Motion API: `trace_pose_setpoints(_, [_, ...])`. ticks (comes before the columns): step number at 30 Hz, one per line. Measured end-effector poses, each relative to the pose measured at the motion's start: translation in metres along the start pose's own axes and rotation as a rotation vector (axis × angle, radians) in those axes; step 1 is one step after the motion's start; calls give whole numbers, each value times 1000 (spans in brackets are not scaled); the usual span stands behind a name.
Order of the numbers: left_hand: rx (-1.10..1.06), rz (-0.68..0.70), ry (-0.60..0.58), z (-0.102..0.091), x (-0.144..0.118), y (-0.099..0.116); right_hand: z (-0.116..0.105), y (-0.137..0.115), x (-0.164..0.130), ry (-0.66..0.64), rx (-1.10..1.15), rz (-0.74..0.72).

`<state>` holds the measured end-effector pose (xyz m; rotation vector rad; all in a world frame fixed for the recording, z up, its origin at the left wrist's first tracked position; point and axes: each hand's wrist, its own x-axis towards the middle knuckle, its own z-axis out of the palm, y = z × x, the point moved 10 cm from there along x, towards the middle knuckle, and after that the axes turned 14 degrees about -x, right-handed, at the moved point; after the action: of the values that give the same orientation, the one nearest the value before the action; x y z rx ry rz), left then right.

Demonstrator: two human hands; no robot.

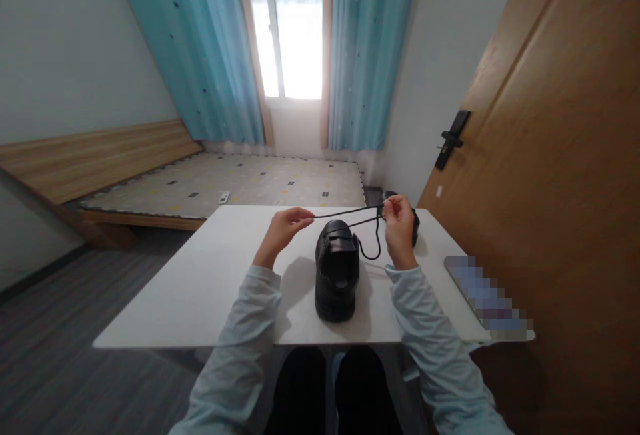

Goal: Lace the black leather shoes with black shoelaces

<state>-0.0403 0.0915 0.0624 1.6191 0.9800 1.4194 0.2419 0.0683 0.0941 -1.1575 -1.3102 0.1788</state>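
A black shoe (336,282) stands upright on the white table, its heel toward me and its opening facing up. A thin black shoelace (345,212) stretches above its toe between my two hands. Pinched fingers of my left hand (290,223) grip one stretch of the lace, left of the shoe. To the right, my right hand (399,218) is closed on the lace too, and a loop hangs down from it toward the shoe. Behind my right hand sits a second black shoe (415,227), mostly hidden by it.
The white table (200,302) spans the space before me. A blurred flat item (485,295) lies at its right edge. Beyond are a bed (270,178) with a small white object (225,197) on it, blue curtains (373,55) and a wooden door (560,155) at the right.
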Motion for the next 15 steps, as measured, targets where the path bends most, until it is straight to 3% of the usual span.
trace_pose_setpoints(6, [-365, -27, 121, -7, -2, 0, 3, 15, 0, -25, -73, 75])
trace_pose_setpoints(10, [-433, 8, 263, -17, -4, 1, 26, 26, -4, -242, -135, 156])
trace_pose_setpoints(15, [-469, 24, 332, -17, -6, -2, 40, 5, -11, -363, -67, 68])
